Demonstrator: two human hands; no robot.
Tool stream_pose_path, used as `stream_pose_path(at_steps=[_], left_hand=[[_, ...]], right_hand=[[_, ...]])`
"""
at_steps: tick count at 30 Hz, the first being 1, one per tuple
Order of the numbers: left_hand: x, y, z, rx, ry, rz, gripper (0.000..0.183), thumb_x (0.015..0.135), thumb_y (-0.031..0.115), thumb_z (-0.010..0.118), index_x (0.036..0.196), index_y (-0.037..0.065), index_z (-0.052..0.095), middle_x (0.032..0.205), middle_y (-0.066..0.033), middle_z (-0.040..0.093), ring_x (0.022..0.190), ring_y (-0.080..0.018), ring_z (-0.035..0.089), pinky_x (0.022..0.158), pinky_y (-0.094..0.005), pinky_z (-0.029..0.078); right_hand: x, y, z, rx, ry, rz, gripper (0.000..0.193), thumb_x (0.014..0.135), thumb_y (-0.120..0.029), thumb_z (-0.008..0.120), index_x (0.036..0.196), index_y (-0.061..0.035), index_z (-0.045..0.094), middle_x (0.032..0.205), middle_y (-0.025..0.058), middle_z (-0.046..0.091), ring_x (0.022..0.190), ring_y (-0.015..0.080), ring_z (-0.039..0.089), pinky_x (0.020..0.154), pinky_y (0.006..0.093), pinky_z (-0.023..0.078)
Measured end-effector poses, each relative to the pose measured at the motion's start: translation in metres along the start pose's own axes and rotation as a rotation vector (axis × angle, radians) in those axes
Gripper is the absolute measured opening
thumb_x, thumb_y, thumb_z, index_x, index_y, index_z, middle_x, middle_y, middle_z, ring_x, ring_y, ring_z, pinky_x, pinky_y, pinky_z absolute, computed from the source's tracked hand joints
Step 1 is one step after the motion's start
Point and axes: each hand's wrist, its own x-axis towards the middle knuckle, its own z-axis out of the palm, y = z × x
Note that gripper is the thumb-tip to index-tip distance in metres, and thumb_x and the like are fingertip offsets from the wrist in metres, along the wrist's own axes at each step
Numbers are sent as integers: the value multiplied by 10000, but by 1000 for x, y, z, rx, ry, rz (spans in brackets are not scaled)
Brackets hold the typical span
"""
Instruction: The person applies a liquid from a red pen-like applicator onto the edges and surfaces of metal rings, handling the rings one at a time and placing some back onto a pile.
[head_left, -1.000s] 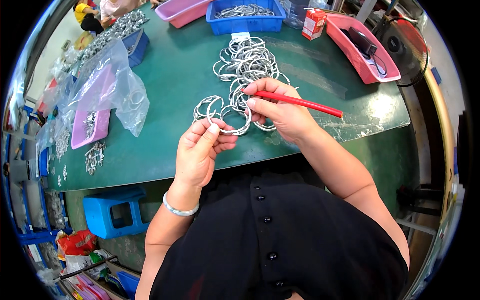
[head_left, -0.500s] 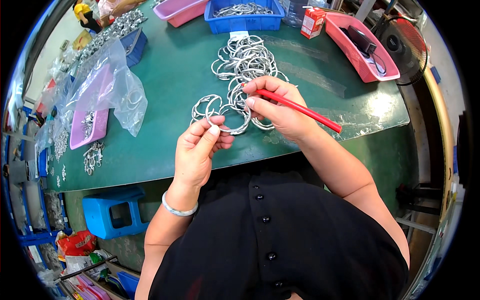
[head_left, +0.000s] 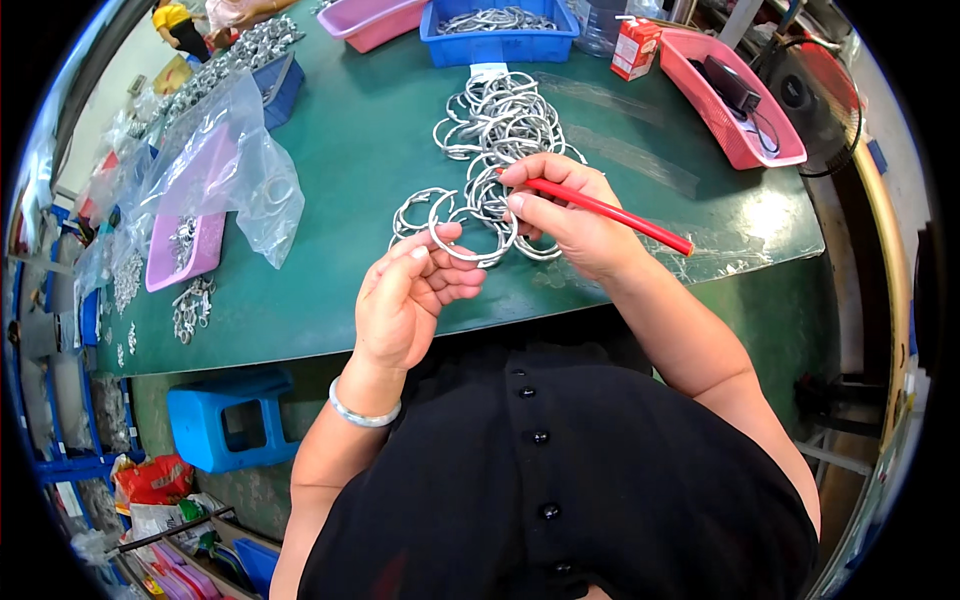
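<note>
My left hand point(head_left: 400, 305) has its thumb and fingers at the near edge of a silver metal ring point(head_left: 433, 208), its grip looser than a pinch. My right hand point(head_left: 575, 215) grips a red pencil point(head_left: 625, 220), which slants down to the right. Its fingertips touch the near end of a pile of similar silver rings point(head_left: 505, 115), and the contact there is partly hidden. More loose rings point(head_left: 405, 215) lie just left of the one at my left fingers.
Across the green table point(head_left: 345, 170) stand a blue bin point(head_left: 500, 48) of rings, a red carton point(head_left: 635, 48) and a pink basket point(head_left: 725, 145) with a black device. At left, a plastic bag point(head_left: 265, 215) drapes over a pink tray point(head_left: 210, 245). A blue stool point(head_left: 225, 430) stands below.
My left fingers have loosened and spread a little around the ring's near edge. The right hand keeps the pencil in much the same place; the whole view has shifted slightly.
</note>
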Motion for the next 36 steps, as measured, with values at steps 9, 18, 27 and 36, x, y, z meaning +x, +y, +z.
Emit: stream_pose_path(at_steps=[9,18,27,36], left_hand=[[-1,-1,0,73,18,18,330,887,144,349,1110,-60,480,899,-161,602,795,-233,616,720,-338,502],[-1,-6,3,156,83,26,193,897,118,464,1027,-3,541,873,-99,613,759,-173,614,700,-283,502],[-2,-16,0,605,114,485,194,879,28,469,1043,-33,552,908,-101,610,794,-163,600,727,-289,494],[-1,-17,-3,590,106,571,220,865,-2,486,1070,-53,547,950,-123,598,834,-177,600,755,-291,498]], right_hand=[[0,1,-1,7,-6,-8,145,784,-23,575,928,-9,560,763,15,574,666,62,540,597,196,452],[-3,0,-1,20,-36,-32,160,786,-5,578,945,-5,563,808,24,577,718,68,547,630,201,457],[-5,4,-4,-26,-103,-175,224,774,6,603,994,-3,559,840,32,584,783,82,550,698,214,456],[-11,3,-3,-30,-144,-227,261,759,28,616,1010,1,552,856,40,585,802,91,551,728,228,454]])
